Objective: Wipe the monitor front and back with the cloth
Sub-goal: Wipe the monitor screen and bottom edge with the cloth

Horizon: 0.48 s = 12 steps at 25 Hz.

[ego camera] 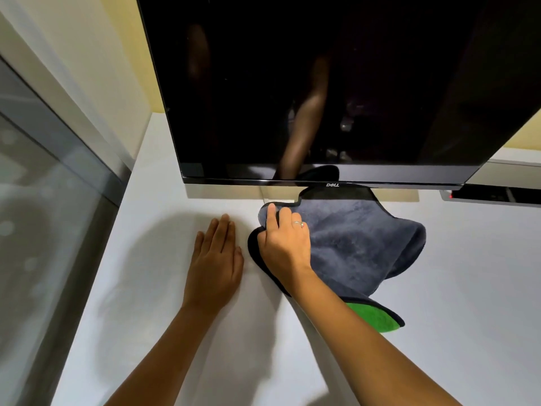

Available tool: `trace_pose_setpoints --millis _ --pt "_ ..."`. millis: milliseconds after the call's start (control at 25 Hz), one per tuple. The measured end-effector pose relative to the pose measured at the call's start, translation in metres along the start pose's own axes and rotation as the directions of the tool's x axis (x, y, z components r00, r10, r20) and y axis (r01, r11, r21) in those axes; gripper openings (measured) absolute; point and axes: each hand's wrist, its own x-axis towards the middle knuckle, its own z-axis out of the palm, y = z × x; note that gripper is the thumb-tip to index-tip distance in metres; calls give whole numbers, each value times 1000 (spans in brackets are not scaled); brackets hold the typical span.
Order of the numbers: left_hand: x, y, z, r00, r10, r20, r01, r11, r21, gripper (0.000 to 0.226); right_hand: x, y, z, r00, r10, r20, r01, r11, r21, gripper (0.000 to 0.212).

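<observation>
A black monitor [322, 83] with a dark glossy screen stands at the back of the white table [175, 332]. Its lower bezel hangs just above a grey plush cloth [357, 244] with a black border and a green underside [374, 316]. The cloth lies crumpled on the table below the monitor's middle. My right hand [285, 244] rests on the cloth's left edge, index finger stretched forward and the other fingers curled into the fabric; the thumb is hidden. My left hand [215, 259] lies flat on the table just left of the cloth, fingers straight.
A glass pane in a grey frame [44, 200] runs along the table's left side. A pale wall stands behind the monitor. A dark flat device [494, 194] sits at the back right under the monitor's corner.
</observation>
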Motion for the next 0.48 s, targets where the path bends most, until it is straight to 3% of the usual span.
trace_pose_setpoints --millis 200,280,480 --pt "0 0 3 1000 0 2 0 1000 22 55 40 -21 -3 986 73 148 -91 989 115 34" --pt "-1 1 4 1000 -12 4 12 1000 21 55 49 -25 -5 971 99 219 -146 967 209 39" --pt "-2 -2 7 1000 -5 -12 6 999 37 56 9 -17 3 994 65 89 -73 994 82 38"
